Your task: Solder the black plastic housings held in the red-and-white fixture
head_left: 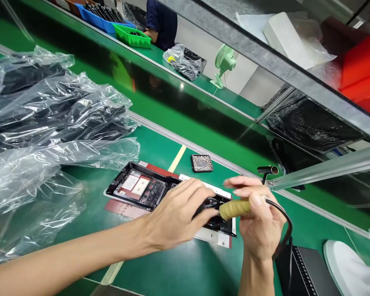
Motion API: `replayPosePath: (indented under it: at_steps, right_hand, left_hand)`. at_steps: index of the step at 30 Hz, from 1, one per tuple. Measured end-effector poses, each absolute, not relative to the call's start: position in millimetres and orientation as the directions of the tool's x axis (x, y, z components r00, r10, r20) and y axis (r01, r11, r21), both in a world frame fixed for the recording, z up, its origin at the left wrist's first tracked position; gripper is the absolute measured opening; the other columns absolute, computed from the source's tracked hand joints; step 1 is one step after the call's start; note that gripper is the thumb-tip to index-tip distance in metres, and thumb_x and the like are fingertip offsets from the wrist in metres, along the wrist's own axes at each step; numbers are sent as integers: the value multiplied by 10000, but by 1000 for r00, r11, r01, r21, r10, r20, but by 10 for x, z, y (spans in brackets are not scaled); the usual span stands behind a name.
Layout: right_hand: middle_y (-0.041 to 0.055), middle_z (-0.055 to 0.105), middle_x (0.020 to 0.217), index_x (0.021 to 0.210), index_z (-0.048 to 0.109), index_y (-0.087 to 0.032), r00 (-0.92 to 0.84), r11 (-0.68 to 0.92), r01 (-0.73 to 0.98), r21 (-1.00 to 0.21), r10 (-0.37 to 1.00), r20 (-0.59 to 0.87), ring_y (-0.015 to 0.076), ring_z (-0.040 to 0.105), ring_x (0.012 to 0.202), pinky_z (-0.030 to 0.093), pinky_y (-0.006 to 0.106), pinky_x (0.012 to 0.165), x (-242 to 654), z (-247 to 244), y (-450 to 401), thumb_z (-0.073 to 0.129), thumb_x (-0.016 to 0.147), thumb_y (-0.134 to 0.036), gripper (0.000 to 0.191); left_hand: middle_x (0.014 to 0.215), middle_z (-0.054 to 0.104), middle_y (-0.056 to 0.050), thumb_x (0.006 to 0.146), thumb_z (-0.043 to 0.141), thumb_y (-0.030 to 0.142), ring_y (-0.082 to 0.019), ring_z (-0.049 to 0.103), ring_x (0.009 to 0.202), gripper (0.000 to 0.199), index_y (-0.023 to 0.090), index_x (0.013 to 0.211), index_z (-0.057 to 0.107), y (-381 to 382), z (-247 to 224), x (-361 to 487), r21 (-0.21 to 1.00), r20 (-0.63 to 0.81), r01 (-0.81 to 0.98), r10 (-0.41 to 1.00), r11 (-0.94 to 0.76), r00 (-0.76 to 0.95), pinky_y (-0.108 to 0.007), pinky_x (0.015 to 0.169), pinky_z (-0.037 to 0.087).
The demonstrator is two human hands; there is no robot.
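Note:
A long black plastic housing (151, 192) lies at a slant on the work surface, its inside facing up. My left hand (180, 213) is bent over its right half, fingers and thumb curled onto it; what lies under the palm is hidden. In my right hand (259, 222) is a corded electric screwdriver (236, 209) with a yellow-wrapped grip, its front end pointing left into the housing close to my left thumb. Its tip is hidden. Beyond the housing sits a small dark tray (202, 163) of tiny metal screws.
Plastic-bagged black parts (55, 111) are heaped at the left. At lower right are a black notebook-like item (311, 271) and a white round object (348, 267). A metal frame bar (327, 164) crosses the right. Across the bench are a fan (225, 61) and a person (162, 22).

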State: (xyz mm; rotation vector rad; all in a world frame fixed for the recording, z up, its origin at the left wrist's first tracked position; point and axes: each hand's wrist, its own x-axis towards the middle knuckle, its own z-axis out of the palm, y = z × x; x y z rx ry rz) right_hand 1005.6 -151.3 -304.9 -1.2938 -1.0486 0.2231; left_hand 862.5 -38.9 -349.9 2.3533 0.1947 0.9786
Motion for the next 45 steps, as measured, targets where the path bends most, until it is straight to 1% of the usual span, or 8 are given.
replayPosePath:
  at_steps: [3, 5, 8, 12, 16, 24, 34, 45]
  right_hand:
    - [-17, 594, 614, 838, 664, -206, 579, 407, 180, -895, 692, 431, 135, 570, 546, 498, 299, 518, 9951, -3090, -1475, 514, 959, -231, 194]
    - [-59, 463, 514, 785, 610, -201, 630, 440, 134, -888, 654, 419, 99, 439, 443, 416, 237, 422, 9881, -3102, -1430, 505, 962, -235, 208]
    - [-77, 380, 475, 685, 531, -202, 702, 455, 106, -884, 595, 391, 78, 337, 392, 358, 202, 360, 9832, -3097, -1373, 482, 961, -249, 284]
    - [-84, 341, 437, 634, 487, -209, 714, 447, 103, -889, 589, 378, 75, 291, 352, 343, 191, 316, 9869, -3083, -1365, 455, 959, -306, 341]
    - [-82, 339, 431, 614, 480, -204, 689, 458, 123, -880, 599, 408, 70, 303, 334, 355, 183, 302, 9918, -3089, -1396, 420, 955, -314, 364]
    - [-80, 331, 441, 636, 480, -205, 650, 472, 143, -870, 618, 442, 70, 314, 328, 376, 186, 299, 9934, -3115, -1418, 360, 971, -344, 382]
    - [-73, 331, 457, 653, 506, -199, 621, 498, 207, -842, 598, 506, 71, 323, 330, 385, 198, 313, 9900, -3104, -1458, 264, 928, -265, 372]
    - [-74, 324, 467, 665, 514, -203, 616, 483, 208, -851, 611, 497, 73, 328, 343, 376, 197, 312, 9856, -3095, -1447, 327, 931, -283, 335]
  left_hand:
    - [909, 674, -67, 939, 579, 91, -214, 584, 827, 131, 128, 1064, 584, -291, -3792, 8495, 359, 711, -42, 244, -933, 660, -375, 727, 470]
    - [881, 671, -68, 919, 596, 69, -217, 584, 807, 146, 115, 1057, 592, -225, -3933, 8430, 278, 719, 2, 209, -961, 663, -370, 697, 448]
    - [832, 650, -66, 914, 608, 75, -215, 575, 771, 129, 105, 1040, 602, -173, -4048, 8363, 216, 724, 47, 192, -975, 663, -357, 651, 415]
    - [819, 638, -56, 935, 607, 116, -208, 545, 744, 85, 116, 1020, 601, -168, -4100, 8330, 261, 694, 66, 235, -963, 681, -360, 645, 393]
    - [833, 639, -60, 947, 594, 123, -212, 536, 757, 59, 122, 1005, 603, -172, -4127, 8318, 328, 679, 59, 279, -943, 680, -367, 665, 403]
    - [852, 620, -63, 962, 572, 129, -219, 527, 786, 55, 130, 986, 621, -180, -4156, 8311, 380, 624, 46, 293, -924, 725, -372, 683, 409]
    - [868, 583, -57, 957, 521, 94, -216, 479, 792, 126, 146, 970, 635, -191, -4217, 8322, 389, 545, 78, 298, -918, 784, -376, 697, 404]
    - [885, 584, -56, 946, 512, 80, -221, 477, 815, 142, 155, 954, 633, -189, -4215, 8322, 408, 505, 77, 295, -910, 811, -390, 718, 419]
